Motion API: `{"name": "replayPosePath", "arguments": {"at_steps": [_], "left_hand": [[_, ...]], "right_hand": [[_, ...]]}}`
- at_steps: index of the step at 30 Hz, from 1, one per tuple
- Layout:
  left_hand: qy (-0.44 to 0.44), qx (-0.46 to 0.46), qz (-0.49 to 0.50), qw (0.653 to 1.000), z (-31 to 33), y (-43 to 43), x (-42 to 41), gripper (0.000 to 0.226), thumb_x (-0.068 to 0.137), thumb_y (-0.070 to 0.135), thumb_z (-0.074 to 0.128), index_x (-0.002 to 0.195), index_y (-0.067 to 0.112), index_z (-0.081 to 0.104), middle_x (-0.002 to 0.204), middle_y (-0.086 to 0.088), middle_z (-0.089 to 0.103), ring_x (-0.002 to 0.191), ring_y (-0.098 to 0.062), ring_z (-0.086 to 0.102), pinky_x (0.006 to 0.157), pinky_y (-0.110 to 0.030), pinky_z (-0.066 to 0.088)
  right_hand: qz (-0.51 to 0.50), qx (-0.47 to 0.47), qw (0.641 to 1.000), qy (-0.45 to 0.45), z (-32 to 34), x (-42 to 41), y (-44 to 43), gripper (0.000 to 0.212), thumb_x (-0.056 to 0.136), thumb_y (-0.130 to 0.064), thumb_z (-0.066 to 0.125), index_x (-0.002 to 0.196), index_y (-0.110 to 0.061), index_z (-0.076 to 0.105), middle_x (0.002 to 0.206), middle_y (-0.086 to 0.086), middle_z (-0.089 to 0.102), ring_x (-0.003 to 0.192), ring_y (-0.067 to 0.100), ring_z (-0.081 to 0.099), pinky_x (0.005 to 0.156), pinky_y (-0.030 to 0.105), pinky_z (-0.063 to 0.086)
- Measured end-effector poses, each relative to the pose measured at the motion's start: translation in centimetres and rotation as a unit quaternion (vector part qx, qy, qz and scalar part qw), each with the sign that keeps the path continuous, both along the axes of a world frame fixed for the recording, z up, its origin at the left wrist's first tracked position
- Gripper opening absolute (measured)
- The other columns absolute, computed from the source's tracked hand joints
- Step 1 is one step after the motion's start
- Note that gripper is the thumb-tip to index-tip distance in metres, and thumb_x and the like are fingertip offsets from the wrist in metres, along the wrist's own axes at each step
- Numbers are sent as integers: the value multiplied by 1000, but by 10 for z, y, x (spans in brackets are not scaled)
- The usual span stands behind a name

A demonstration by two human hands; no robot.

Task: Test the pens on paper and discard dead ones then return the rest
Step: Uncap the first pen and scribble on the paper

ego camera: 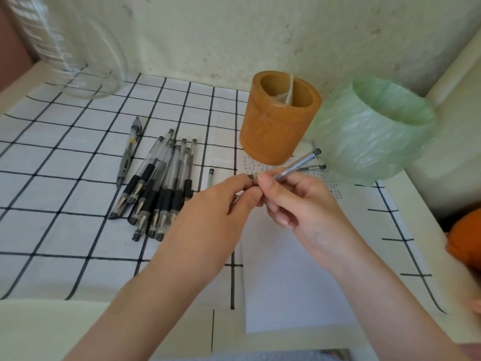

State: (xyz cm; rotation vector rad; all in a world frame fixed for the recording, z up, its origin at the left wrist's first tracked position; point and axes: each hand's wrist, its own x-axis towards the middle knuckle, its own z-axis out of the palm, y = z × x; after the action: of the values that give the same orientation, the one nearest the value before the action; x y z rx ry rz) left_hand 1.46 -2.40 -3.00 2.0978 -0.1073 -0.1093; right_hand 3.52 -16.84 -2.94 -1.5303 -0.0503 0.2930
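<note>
My right hand (294, 201) grips a clear gel pen (299, 164) by its barrel, its back end pointing up and right. My left hand (223, 201) pinches the same pen's front end, fingertips against those of the right hand. Under both hands lies a white sheet of paper (286, 282) with small marks near its top. A bundle of several black-grip gel pens (161, 186) lies on the checked cloth to the left, beside a grey click pen (128, 149). A brown pen holder (278, 118) and a bin lined with a green bag (374, 131) stand behind.
One more pen (313, 168) lies on the paper by the holder, and a short clear piece (210, 177) lies near the bundle. A large glass jar (86, 53) stands at the back left. An orange object (466, 241) sits at the right edge.
</note>
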Motion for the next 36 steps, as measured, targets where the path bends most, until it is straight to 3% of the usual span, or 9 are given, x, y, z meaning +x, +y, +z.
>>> {"name": "replayPosePath", "arguments": {"at_steps": [5,10,15,20,23,25,29,32,36], "left_hand": [[-15,-50,-5,999,0,1,0,23,87,41,44,74,32,61,43,8,40,39,-8,30,41,-15,25],[-18,-62,-6,998,4,4,-1,20,86,44,49,82,34,66,41,5,34,35,-10,27,38,-14,23],[8,61,-5,998,6,6,-6,44,71,70,32,90,39,58,42,9,43,42,-10,44,39,-17,30],[-1,241,-43,970,2,10,-5,37,83,62,42,117,49,52,57,15,41,54,-3,45,57,-17,43],[-7,296,-79,952,0,9,-6,46,83,64,43,128,54,40,61,15,36,69,-4,43,62,-18,38],[-17,316,-90,944,-4,9,-4,47,85,61,44,131,55,35,72,13,50,78,-6,51,64,-19,37],[-19,343,-107,933,-11,7,0,46,88,57,44,132,55,33,109,13,63,102,-8,59,69,-19,36],[-14,340,-108,934,-13,6,1,46,89,54,44,133,55,31,113,13,62,105,-8,58,71,-19,36],[-21,331,-105,938,-16,4,2,43,90,50,45,132,54,34,112,12,62,105,-10,58,72,-19,39]], "right_hand": [[5,8,1000,6,-1,0,-1,22,72,-32,63,80,-12,66,50,-3,49,42,7,35,45,16,25],[-3,29,1000,3,3,0,-1,11,74,-29,64,70,-18,66,47,-5,43,41,9,32,46,14,29],[-96,76,992,38,1,4,-1,25,86,-19,62,62,-13,57,48,-1,50,35,11,40,35,18,26],[-179,79,981,11,-4,12,-14,12,90,-14,55,82,-6,58,55,5,62,47,20,62,38,21,35],[-175,31,984,-10,-12,11,-11,16,93,-17,53,93,-7,65,71,13,72,64,26,71,40,23,41],[-176,-2,984,-22,-18,11,-7,20,92,-21,57,90,-6,69,74,14,74,66,26,72,39,23,38],[-210,-79,972,-71,-27,12,-1,29,81,-23,72,64,-3,61,50,9,62,41,13,55,39,16,33],[-217,-139,956,-136,-33,13,4,43,77,-24,76,49,-7,48,40,-2,46,40,10,40,47,16,34],[-233,-161,942,-179,-45,17,5,44,81,-11,71,50,-6,40,42,-9,37,46,7,32,49,20,29]]}}
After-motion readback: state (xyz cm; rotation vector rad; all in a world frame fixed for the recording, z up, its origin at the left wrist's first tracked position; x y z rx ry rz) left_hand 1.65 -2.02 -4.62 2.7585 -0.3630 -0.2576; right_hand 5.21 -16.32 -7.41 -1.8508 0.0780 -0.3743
